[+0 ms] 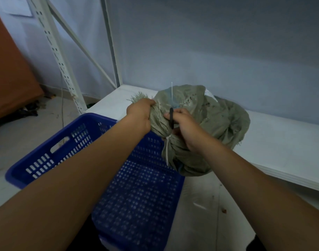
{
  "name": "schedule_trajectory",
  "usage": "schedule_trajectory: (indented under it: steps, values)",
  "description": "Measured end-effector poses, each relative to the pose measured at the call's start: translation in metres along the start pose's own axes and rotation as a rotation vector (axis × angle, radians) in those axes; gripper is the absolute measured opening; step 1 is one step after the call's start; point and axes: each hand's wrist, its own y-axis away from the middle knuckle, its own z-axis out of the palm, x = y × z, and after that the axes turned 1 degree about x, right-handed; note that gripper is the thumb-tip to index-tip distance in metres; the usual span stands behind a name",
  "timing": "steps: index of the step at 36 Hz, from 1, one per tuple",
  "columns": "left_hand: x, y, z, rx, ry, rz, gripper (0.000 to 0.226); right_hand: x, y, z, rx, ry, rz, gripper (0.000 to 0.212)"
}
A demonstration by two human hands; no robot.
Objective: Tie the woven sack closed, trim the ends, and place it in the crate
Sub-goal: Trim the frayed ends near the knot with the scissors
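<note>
The woven sack (218,124) is gripped by the left hand (139,113), scissors (171,118) by the right hand (186,127); trimming is judged underway, and the white tie (167,151) is to be cut.

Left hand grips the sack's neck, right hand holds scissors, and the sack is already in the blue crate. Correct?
Not quite. The head view shows the sack on the white shelf beside the crate, not in it. The left hand does grip its neck and the right hand holds scissors.
</note>
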Motion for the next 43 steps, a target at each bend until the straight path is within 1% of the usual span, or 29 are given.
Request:
schedule_trajectory:
  steps: [1, 3, 5, 8, 9, 10, 11, 13, 14, 16, 17, 19, 20, 21, 22, 24, 25, 26, 27, 28, 29, 31, 33, 35, 38, 40, 43]
  values:
    - [0.000, -0.001, 0.000, 0.008, -0.048, -0.007, 0.029, 0.000, 0.001, 0.001, -0.012, -0.002, -0.001, 0.049]
    - [0.000, 0.001, 0.003, 0.031, -0.136, 0.013, 0.035, 0.002, 0.000, 0.002, -0.031, -0.032, 0.010, 0.043]
    - [0.000, 0.007, 0.004, 0.123, -0.212, 0.089, 0.042, 0.003, 0.000, 0.003, -0.036, -0.060, 0.024, 0.036]
    - [-0.003, 0.004, -0.002, 0.184, -0.343, 0.129, 0.040, 0.007, 0.000, 0.005, -0.015, 0.023, 0.005, 0.044]
    - [-0.003, 0.005, -0.004, 0.164, -0.369, 0.121, 0.040, 0.008, -0.001, 0.006, -0.006, 0.044, -0.003, 0.045]
    - [-0.003, 0.009, -0.003, 0.091, -0.356, 0.069, 0.040, 0.009, -0.001, 0.006, -0.001, 0.058, -0.010, 0.043]
    - [0.000, 0.018, -0.001, 0.017, -0.288, 0.031, 0.040, 0.012, -0.002, 0.005, 0.013, 0.063, -0.009, 0.041]
    - [0.003, 0.027, 0.002, -0.104, -0.108, -0.105, 0.050, 0.015, -0.004, 0.002, 0.051, 0.027, 0.012, 0.042]
    - [0.004, 0.028, 0.003, -0.102, -0.069, -0.134, 0.056, 0.015, -0.004, 0.001, 0.076, 0.003, 0.018, 0.043]
    - [0.007, 0.032, 0.003, -0.079, -0.101, -0.095, 0.063, 0.012, -0.005, -0.003, 0.151, 0.002, 0.010, 0.040]
    - [0.009, 0.033, 0.002, -0.041, -0.110, -0.072, 0.074, 0.011, -0.005, -0.005, 0.193, 0.009, 0.004, 0.039]
    - [0.009, 0.025, 0.002, 0.099, -0.189, -0.009, 0.122, 0.010, -0.006, -0.011, 0.282, -0.010, -0.003, 0.038]
    - [0.009, 0.023, 0.003, 0.137, -0.266, 0.029, 0.136, 0.010, -0.006, -0.014, 0.321, -0.027, -0.008, 0.037]
    - [0.009, 0.023, 0.003, 0.151, -0.336, 0.081, 0.142, 0.010, -0.006, -0.015, 0.361, -0.045, -0.009, 0.036]
    - [0.009, 0.025, 0.004, 0.157, -0.411, 0.140, 0.141, 0.009, -0.005, -0.017, 0.401, -0.070, -0.010, 0.037]
    - [0.007, 0.028, 0.006, 0.143, -0.568, 0.272, 0.131, 0.009, -0.006, -0.020, 0.469, -0.089, -0.010, 0.044]
    - [0.007, 0.029, 0.008, 0.114, -0.623, 0.331, 0.121, 0.009, -0.005, -0.021, 0.492, -0.076, -0.019, 0.047]
    - [0.006, 0.032, 0.008, 0.067, -0.665, 0.361, 0.106, 0.008, -0.004, -0.022, 0.504, -0.052, -0.036, 0.049]
    - [0.006, 0.033, 0.008, 0.002, -0.686, 0.350, 0.085, 0.007, -0.004, -0.023, 0.509, -0.024, -0.057, 0.049]
    - [0.005, 0.034, 0.008, -0.074, -0.718, 0.301, 0.066, 0.007, -0.004, -0.023, 0.509, 0.004, -0.083, 0.048]
    - [0.003, 0.037, 0.007, -0.151, -0.779, 0.220, 0.057, 0.007, -0.004, -0.023, 0.506, 0.031, -0.111, 0.049]
    - [-0.002, 0.042, 0.006, -0.300, -0.933, 0.032, 0.057, 0.007, -0.003, -0.020, 0.498, 0.082, -0.159, 0.051]
    - [-0.007, 0.043, 0.007, -0.422, -0.976, -0.068, 0.059, 0.007, -0.002, -0.018, 0.488, 0.101, -0.187, 0.052]
    - [-0.009, 0.041, 0.006, -0.479, -0.885, -0.087, 0.055, 0.008, -0.002, -0.018, 0.493, 0.109, -0.196, 0.051]
    - [-0.004, 0.040, 0.006, -0.510, -0.736, -0.099, 0.054, 0.007, -0.001, -0.020, 0.480, 0.094, -0.209, 0.052]
    - [0.001, 0.040, 0.004, -0.566, -0.736, -0.126, 0.053, 0.005, -0.002, -0.021, 0.468, 0.083, -0.213, 0.054]
    - [0.000, 0.043, 0.002, -0.653, -0.840, -0.135, 0.038, 0.004, -0.002, -0.021, 0.466, 0.049, -0.203, 0.051]
